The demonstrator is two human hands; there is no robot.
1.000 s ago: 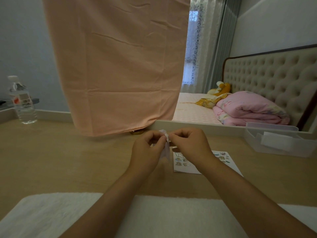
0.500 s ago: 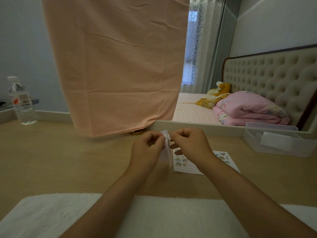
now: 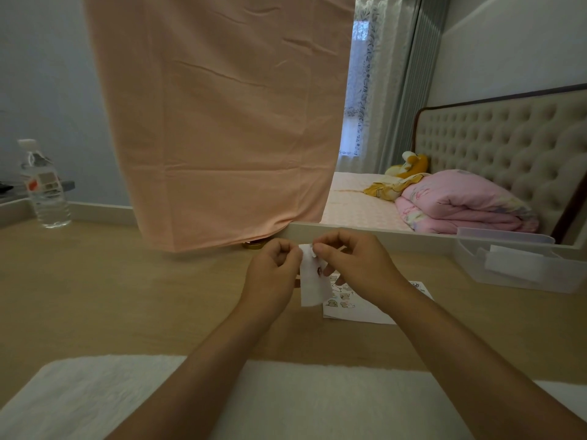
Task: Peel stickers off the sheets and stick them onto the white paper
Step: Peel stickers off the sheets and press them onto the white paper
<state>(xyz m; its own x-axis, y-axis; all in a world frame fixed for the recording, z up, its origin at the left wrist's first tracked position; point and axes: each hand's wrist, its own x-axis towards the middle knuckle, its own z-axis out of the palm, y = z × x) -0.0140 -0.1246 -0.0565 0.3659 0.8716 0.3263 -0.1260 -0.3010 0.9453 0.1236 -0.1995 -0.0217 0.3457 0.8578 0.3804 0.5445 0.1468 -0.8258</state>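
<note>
Your left hand (image 3: 270, 274) and right hand (image 3: 359, 265) pinch the sheet (image 3: 313, 285) at its top. It looks thin and limp: grip it lightly by the corner.

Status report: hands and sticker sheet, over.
Left hand pinching small sticker sheet above desk. Right hand pinching its top edge. Second sheet flat on desk. Nothing blocking.
</note>
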